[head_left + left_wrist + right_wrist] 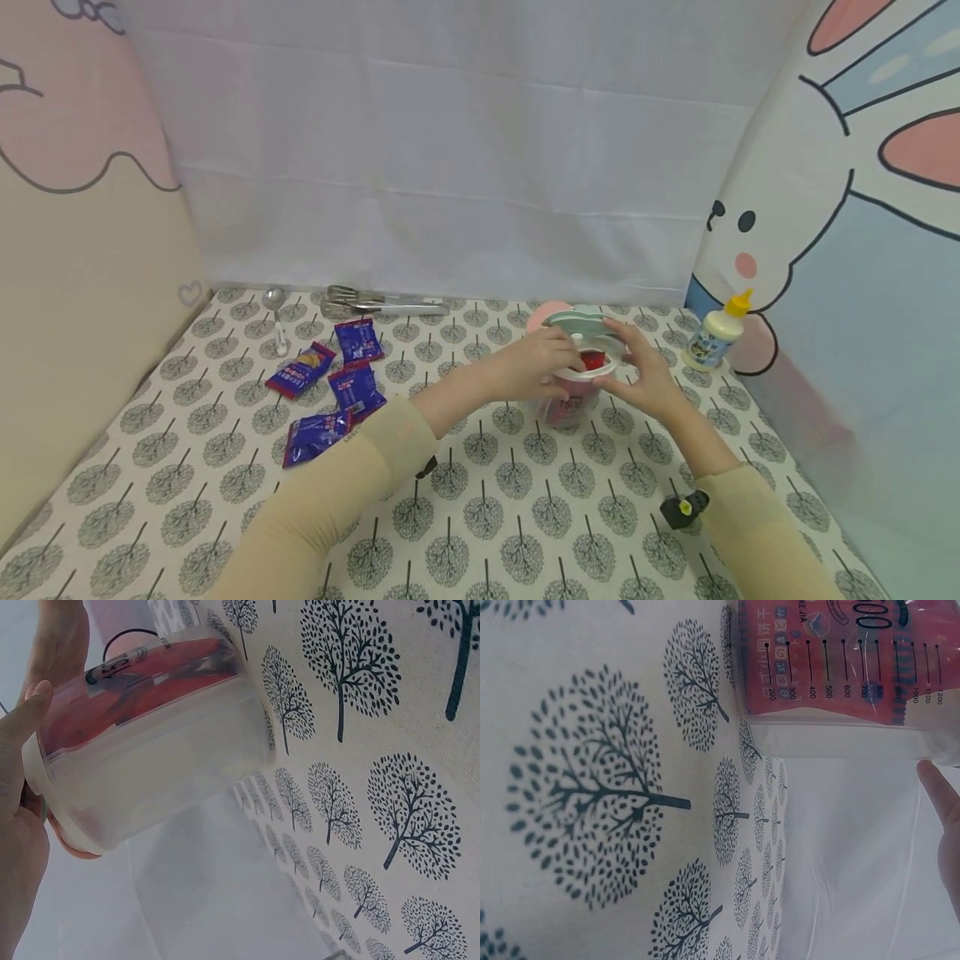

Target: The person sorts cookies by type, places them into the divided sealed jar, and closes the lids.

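Observation:
A clear plastic canister (567,414) stands upright on the table, its pale green lid (573,321) raised at the back. Inside lies a red and pink packet (817,690), and a bright red piece (594,360) shows in the mouth. My left hand (532,365) reaches over the white rim from the left, fingers bent into the mouth beside the red piece. Its fingertips are hidden, so their hold is unclear; the thumb stays outside. My right hand (651,379) grips the right side of the canister top, thumb at the front rim, fingers by the lid.
Several purple snack packets (358,340) lie at the left. Behind them are a spoon (276,321) and metal tongs (405,308). A glue bottle (712,337) with a yellow cap stands at the right edge, near the rabbit-print side curtain. Tree-patterned cloth (480,517) covers the table.

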`<state>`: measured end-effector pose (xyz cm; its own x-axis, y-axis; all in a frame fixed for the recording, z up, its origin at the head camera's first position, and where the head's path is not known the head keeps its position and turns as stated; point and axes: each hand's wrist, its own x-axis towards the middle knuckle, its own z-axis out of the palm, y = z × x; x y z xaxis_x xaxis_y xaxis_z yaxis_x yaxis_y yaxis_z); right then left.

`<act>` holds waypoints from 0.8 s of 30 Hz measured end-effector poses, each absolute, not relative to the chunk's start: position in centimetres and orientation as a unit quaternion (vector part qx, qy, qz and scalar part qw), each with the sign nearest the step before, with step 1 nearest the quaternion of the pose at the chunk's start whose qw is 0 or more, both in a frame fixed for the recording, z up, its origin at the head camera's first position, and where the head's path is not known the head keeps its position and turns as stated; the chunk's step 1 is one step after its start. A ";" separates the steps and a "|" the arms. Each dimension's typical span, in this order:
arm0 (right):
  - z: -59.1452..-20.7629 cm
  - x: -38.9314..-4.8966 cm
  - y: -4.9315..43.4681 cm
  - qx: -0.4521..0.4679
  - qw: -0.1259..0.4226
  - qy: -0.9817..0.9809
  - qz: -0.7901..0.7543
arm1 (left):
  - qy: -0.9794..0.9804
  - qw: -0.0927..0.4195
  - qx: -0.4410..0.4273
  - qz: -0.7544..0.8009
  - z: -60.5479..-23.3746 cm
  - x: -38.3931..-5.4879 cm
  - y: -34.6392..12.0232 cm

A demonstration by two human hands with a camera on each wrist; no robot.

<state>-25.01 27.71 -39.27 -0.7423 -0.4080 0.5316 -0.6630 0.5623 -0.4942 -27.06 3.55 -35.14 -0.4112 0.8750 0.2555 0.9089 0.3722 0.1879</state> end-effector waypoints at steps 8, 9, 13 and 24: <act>-36.9 -23.2 26.3 0.318 0.183 -0.861 0.351 | -0.813 0.037 -0.535 -0.225 -35.4 -27.2 3.0; -36.9 -23.1 26.2 0.319 0.183 -0.860 0.353 | -0.811 0.044 -0.540 -0.220 -35.4 -27.3 3.0; -36.8 -23.1 26.2 0.321 0.185 -0.858 0.355 | -0.804 0.067 -0.554 -0.205 -35.6 -27.6 3.0; -36.9 -23.2 26.1 0.330 0.196 -0.853 0.354 | -0.811 0.101 -0.563 -0.122 -36.2 -27.5 3.4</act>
